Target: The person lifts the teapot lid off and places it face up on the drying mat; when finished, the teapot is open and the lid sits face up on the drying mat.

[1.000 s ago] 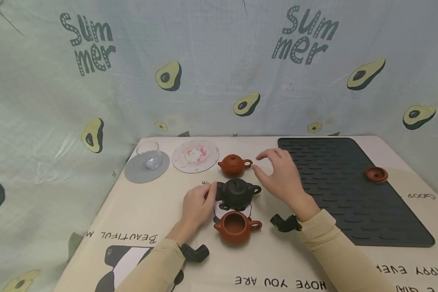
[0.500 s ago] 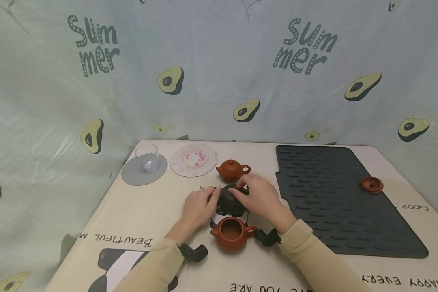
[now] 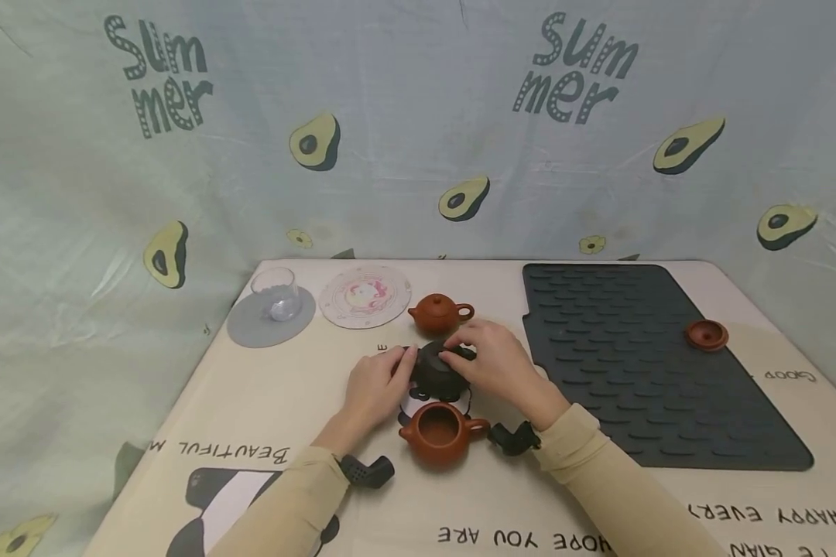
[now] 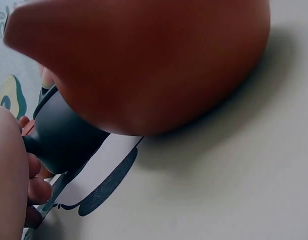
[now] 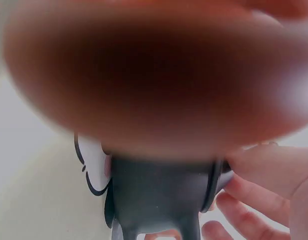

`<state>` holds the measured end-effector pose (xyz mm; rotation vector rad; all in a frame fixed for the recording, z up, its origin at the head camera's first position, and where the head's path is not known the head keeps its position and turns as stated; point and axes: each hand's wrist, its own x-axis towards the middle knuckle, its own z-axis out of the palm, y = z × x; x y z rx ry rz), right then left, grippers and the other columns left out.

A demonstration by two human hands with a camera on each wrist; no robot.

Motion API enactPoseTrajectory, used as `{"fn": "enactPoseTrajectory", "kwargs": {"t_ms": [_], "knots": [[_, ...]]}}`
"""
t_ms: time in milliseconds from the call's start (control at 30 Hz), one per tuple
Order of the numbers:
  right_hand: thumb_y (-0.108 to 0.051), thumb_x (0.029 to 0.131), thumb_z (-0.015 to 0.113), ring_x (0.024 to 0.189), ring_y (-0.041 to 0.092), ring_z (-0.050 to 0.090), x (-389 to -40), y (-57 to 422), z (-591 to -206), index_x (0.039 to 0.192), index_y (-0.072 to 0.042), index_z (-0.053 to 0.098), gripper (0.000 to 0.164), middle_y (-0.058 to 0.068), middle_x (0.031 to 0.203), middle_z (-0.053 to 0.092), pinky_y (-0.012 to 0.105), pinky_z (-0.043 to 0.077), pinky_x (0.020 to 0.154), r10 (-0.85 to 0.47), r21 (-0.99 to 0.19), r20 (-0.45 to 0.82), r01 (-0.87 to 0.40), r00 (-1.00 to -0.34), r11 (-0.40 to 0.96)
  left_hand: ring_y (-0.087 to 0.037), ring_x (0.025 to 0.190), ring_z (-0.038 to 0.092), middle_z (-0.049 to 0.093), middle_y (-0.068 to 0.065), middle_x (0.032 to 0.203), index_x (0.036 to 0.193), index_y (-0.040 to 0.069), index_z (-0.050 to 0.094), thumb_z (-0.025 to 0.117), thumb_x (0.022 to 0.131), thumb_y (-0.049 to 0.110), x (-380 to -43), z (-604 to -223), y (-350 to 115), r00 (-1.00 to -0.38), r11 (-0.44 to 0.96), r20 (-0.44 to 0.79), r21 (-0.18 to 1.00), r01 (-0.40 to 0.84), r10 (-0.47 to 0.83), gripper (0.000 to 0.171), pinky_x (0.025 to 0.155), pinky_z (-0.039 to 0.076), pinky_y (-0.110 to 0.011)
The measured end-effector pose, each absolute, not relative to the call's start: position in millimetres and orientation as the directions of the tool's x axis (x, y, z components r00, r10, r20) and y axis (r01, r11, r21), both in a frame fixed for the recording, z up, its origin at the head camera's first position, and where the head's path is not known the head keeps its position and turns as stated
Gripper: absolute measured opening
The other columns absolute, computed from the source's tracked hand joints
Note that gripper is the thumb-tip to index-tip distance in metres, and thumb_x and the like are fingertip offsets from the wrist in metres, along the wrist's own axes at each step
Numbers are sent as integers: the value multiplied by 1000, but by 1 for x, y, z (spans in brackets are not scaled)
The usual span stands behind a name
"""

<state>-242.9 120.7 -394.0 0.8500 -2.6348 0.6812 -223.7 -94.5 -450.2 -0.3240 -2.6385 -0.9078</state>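
A small black teapot (image 3: 435,371) stands mid-table, over a printed panda face. My left hand (image 3: 376,387) holds it at the spout side; in the left wrist view its fingers curl around the spout (image 4: 31,145). From the other side, my right hand (image 3: 498,363) reaches over the top, thumb and fingers pinching at the lid, whose knob they hide. The right wrist view shows the black teapot's body (image 5: 156,195) with the thumb against the lid's edge. Nearer me sits a lidless reddish-brown teapot (image 3: 437,445), its handle close to my right wrist.
Behind the black teapot is a lidded reddish-brown teapot (image 3: 437,313). A glass cup (image 3: 276,294) rests on a grey round mat (image 3: 251,329), beside a pink patterned round mat (image 3: 365,298). At right lies a dark ridged mat (image 3: 599,387) bearing an upturned reddish-brown lid (image 3: 707,335).
My right hand has come left and down from beside the teapots onto the black teapot's lid. My left hand stays at the spout. The head view has shifted slightly.
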Motion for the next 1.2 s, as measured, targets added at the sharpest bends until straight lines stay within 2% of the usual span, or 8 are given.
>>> {"fn": "enactPoseTrajectory", "kwargs": {"t_ms": [300, 600, 933, 1067, 1200], "knots": [[-17, 91, 80, 95, 23, 67, -245, 125, -389, 96, -13, 77, 8, 0, 97, 71, 43, 54, 85, -487, -446, 417, -639, -768, 626, -20, 63, 51, 53, 5, 63, 75, 20, 58, 47, 108, 42, -225, -449, -95, -921, 758, 376, 570, 317, 103, 41, 60, 37, -36], [-24, 95, 76, 98, 18, 69, -244, 143, -368, 103, -18, 76, 10, -5, 100, 72, 43, 54, 89, -410, -677, 327, -514, -851, 527, -18, 62, 50, 52, 7, 62, 75, 20, 59, 46, 108, 45, -224, -450, -95, -924, 756, 369, 573, 315, 106, 43, 59, 35, -35], [-28, 99, 70, 101, 24, 71, -241, 156, -353, 108, -18, 72, 13, 4, 124, 67, 44, 53, 81, -368, -743, 206, -389, -907, 544, -19, 64, 51, 50, 7, 62, 74, 21, 57, 46, 109, 44, -222, -452, -96, -923, 754, 371, 574, 318, 107, 43, 62, 38, -35], [-27, 100, 69, 102, 24, 70, -242, 158, -352, 110, -16, 71, 15, 5, 122, 68, 45, 52, 83, -345, -777, 178, -347, -922, 525, -20, 64, 51, 50, 6, 62, 74, 21, 57, 47, 109, 42, -222, -451, -95, -924, 751, 368, 579, 317, 106, 42, 62, 38, -36], [-25, 101, 67, 99, 24, 66, -246, 160, -352, 111, -12, 71, 17, 5, 111, 69, 44, 49, 86, -345, -851, 137, -288, -929, 438, -20, 65, 51, 51, 7, 63, 76, 21, 58, 46, 109, 43, -221, -449, -95, -930, 753, 354, 583, 306, 104, 42, 64, 38, -36]]}}
